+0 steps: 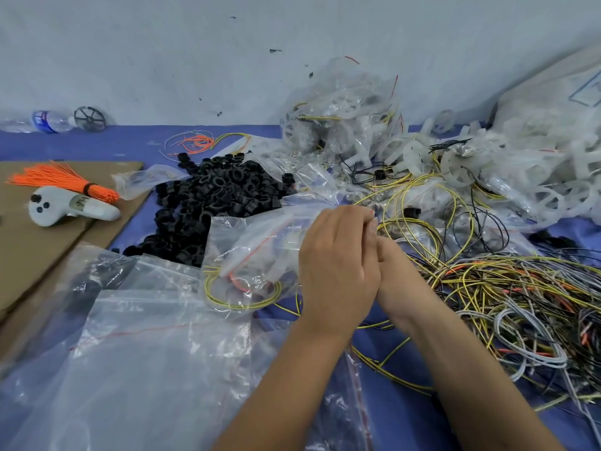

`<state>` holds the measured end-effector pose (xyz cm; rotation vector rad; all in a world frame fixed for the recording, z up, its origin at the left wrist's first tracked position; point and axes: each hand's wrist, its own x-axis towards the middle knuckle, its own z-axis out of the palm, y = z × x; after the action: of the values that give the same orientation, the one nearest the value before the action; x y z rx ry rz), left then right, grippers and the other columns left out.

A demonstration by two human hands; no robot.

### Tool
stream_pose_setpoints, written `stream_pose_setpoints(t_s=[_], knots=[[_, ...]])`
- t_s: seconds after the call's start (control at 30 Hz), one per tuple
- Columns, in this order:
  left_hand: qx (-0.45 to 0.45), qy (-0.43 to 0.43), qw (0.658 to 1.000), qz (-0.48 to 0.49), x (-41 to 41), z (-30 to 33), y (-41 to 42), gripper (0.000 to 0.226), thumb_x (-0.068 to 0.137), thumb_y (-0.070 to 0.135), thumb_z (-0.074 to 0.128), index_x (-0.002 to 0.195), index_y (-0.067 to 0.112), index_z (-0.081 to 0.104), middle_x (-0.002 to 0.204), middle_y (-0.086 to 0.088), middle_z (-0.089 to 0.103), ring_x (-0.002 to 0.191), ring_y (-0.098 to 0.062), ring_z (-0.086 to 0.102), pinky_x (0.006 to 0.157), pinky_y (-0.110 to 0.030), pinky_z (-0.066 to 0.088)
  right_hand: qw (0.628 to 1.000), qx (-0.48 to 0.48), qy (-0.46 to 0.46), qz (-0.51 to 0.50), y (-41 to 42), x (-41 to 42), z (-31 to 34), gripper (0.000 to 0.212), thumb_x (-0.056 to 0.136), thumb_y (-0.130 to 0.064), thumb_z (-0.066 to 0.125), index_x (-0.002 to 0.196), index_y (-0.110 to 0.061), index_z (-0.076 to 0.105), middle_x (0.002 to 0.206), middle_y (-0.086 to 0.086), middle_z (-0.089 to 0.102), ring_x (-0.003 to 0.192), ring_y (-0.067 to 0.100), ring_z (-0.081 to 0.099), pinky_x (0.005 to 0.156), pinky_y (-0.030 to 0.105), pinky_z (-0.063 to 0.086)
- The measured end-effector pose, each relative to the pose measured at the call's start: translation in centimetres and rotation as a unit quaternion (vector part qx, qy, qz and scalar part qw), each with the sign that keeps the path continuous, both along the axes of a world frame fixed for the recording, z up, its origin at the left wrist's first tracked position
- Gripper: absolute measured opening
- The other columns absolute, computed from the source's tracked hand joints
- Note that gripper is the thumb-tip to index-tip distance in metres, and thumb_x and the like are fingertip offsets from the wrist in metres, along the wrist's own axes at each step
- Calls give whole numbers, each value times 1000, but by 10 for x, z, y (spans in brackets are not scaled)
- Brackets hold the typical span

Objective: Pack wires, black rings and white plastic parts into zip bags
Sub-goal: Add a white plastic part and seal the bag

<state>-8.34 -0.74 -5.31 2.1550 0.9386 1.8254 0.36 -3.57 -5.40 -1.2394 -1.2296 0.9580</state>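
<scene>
A small clear zip bag (257, 255) with a yellow wire coil (240, 301) and some orange wire inside lies at the centre of the blue table. My left hand (338, 255) grips the bag's right end, fingers curled over it. My right hand (395, 268) sits right behind the left one and is mostly hidden, so its hold is unclear. A heap of black rings (221, 196) lies to the left of the bag. Tangled wires (507, 301) spread to the right. White plastic parts (533, 177) pile up at the back right.
Large clear zip bags (146, 353) cover the near left. Filled bags (338, 115) lean on the wall. Brown cardboard (39, 242) at the left carries an orange tie bundle (65, 180) and a grey controller (68, 208). A water bottle (45, 121) lies at the back left.
</scene>
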Motion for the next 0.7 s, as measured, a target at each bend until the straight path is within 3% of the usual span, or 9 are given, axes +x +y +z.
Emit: stream_pose_setpoints(t_s=[0.07, 0.17, 0.23, 0.3, 0.37, 0.43, 0.57, 0.7], knots=[[-20, 3, 999, -31, 2, -2, -3, 14, 98, 13, 54, 91, 5, 63, 85, -4, 61, 79, -21, 52, 74, -23, 36, 999, 32, -31, -2, -2, -5, 0, 21, 96, -1, 53, 78, -10, 59, 71, -6, 61, 70, 3, 53, 64, 26, 47], [-41, -8, 996, -73, 2, 1, -6, 8, 97, 6, 58, 90, 4, 62, 84, -4, 60, 78, -19, 52, 76, -17, 36, 996, 64, -61, -33, -1, -9, 0, 10, 85, -26, 47, 76, -28, 51, 76, -7, 55, 76, 10, 51, 68, 31, 48], [-49, -12, 994, -92, 2, 2, -6, 7, 96, 3, 60, 89, 5, 61, 83, -2, 60, 77, -19, 52, 74, -23, 40, 989, 80, -108, -58, 1, -8, -2, 14, 81, -39, 46, 72, -29, 47, 72, -5, 53, 72, 12, 49, 63, 41, 49], [-54, -6, 993, -106, 1, 3, -5, 7, 95, 1, 61, 89, 5, 61, 83, -2, 60, 77, -19, 53, 72, -27, 42, 983, 104, -130, -82, 4, -9, -5, 22, 88, -33, 48, 68, -23, 49, 67, -6, 53, 66, 5, 48, 54, 39, 45], [-57, 5, 994, -94, 0, 3, -3, 7, 95, 3, 62, 89, 6, 62, 83, -1, 61, 77, -18, 54, 72, -25, 41, 983, 107, -111, -101, 8, -8, -9, 27, 99, -9, 50, 73, -11, 55, 67, -7, 56, 65, 0, 49, 52, 24, 43], [-64, 8, 996, -60, -2, 2, 0, 8, 96, 7, 62, 88, 8, 62, 82, 0, 61, 77, -17, 53, 71, -24, 38, 991, 75, -55, -93, 9, -5, -8, 24, 101, 1, 50, 80, -4, 60, 70, -6, 62, 67, 4, 54, 57, 22, 45], [-70, 0, 998, -11, -2, -1, 2, 10, 96, 11, 62, 87, 13, 59, 79, 3, 59, 75, -16, 50, 67, -29, 38, 991, -6, 128, -40, 8, -7, -5, 25, 102, -9, 53, 83, -8, 69, 75, 7, 69, 74, 20, 64, 63, 29, 52], [-51, 3, 998, -37, 0, 0, -2, 6, 96, 10, 63, 89, 11, 63, 82, 3, 63, 75, -13, 52, 69, -20, 36, 983, 13, 183, 8, 5, -12, -3, 31, 105, -8, 44, 85, -13, 68, 80, 3, 67, 80, 17, 64, 69, 29, 55]])
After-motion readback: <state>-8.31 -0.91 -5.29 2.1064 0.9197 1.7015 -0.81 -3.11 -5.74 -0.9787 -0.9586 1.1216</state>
